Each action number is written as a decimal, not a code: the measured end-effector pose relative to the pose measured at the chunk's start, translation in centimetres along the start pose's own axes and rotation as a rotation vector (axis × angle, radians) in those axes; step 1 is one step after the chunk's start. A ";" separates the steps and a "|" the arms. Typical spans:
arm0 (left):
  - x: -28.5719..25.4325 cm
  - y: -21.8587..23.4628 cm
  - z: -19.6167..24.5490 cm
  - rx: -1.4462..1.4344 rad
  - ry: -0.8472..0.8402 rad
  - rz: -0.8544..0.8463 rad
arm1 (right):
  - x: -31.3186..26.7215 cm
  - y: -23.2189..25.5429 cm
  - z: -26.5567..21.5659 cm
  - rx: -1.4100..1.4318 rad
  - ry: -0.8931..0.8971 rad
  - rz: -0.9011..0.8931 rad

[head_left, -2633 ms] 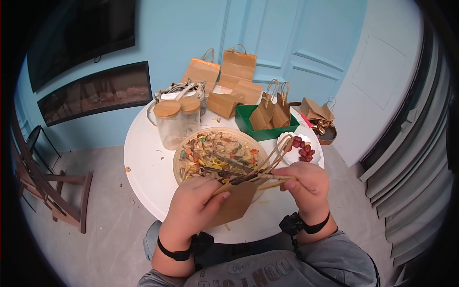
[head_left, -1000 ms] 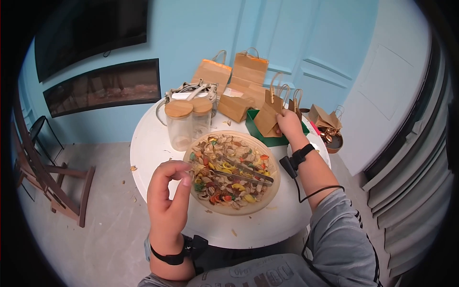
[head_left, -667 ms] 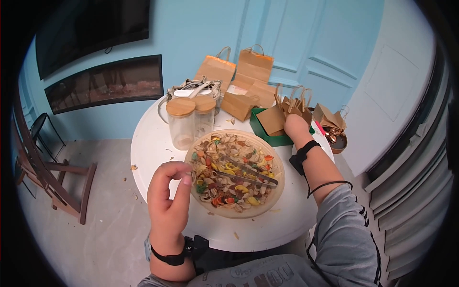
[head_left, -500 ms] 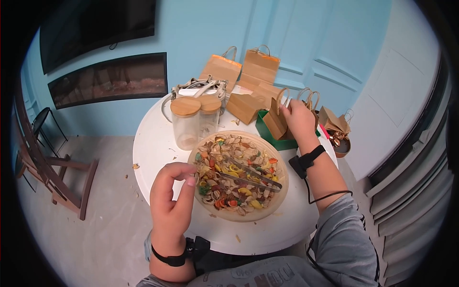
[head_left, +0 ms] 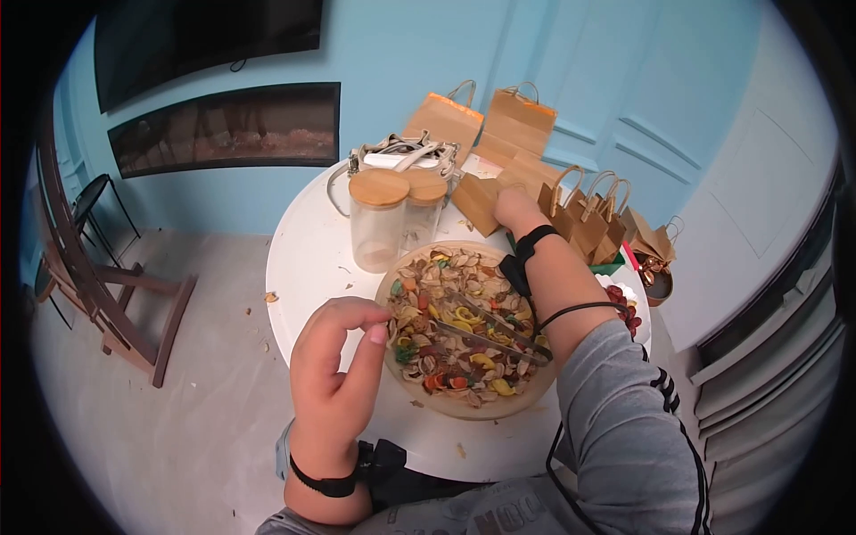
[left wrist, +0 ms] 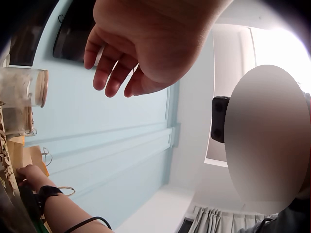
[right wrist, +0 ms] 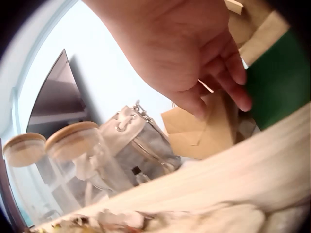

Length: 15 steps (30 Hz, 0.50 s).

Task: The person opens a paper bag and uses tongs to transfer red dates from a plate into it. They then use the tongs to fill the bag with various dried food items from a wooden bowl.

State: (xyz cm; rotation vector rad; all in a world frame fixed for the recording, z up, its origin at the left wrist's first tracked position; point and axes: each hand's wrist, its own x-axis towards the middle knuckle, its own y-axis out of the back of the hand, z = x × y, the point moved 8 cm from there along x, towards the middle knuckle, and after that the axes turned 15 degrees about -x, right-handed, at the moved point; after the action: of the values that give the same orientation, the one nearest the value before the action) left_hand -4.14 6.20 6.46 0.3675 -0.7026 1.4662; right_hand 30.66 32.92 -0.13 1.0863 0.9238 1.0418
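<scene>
My right hand (head_left: 517,210) reaches to a small brown paper bag (head_left: 476,203) lying on its side at the back of the table. In the right wrist view the thumb overlaps this paper bag (right wrist: 206,133), and the bent fingers (right wrist: 238,94) are spread apart from the thumb at its other side. My left hand (head_left: 343,370) hovers at the near left rim of a round tray (head_left: 428,410), loosely curled around nothing. On the tray, dried petals and peels in several colours are spread, with metal tongs (head_left: 490,343) on top. Small handled paper bags (head_left: 584,223) stand in a green box (head_left: 609,266), partly hidden by my right arm.
Two glass jars (head_left: 376,236) with wooden lids and a beige handbag (head_left: 406,156) stand at the back left. Larger paper bags (head_left: 517,120) are behind. Red dates (head_left: 624,308) sit on a white plate beyond my right forearm. The white round table (head_left: 303,241) has bits of petal on it.
The paper bag once held over the tray went into the green box with my right hand. That hand then let go and moved left to the lying bag. My left hand stayed near the tray.
</scene>
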 end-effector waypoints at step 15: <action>-0.5 1.4 1.6 0.013 -0.049 -0.002 | -2.9 1.1 1.0 -0.023 0.045 0.432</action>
State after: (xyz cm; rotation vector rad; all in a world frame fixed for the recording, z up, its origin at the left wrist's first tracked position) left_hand -5.83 4.98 7.08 0.4149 -0.7321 1.4649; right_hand 30.68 29.99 1.41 1.2793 0.7239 1.4309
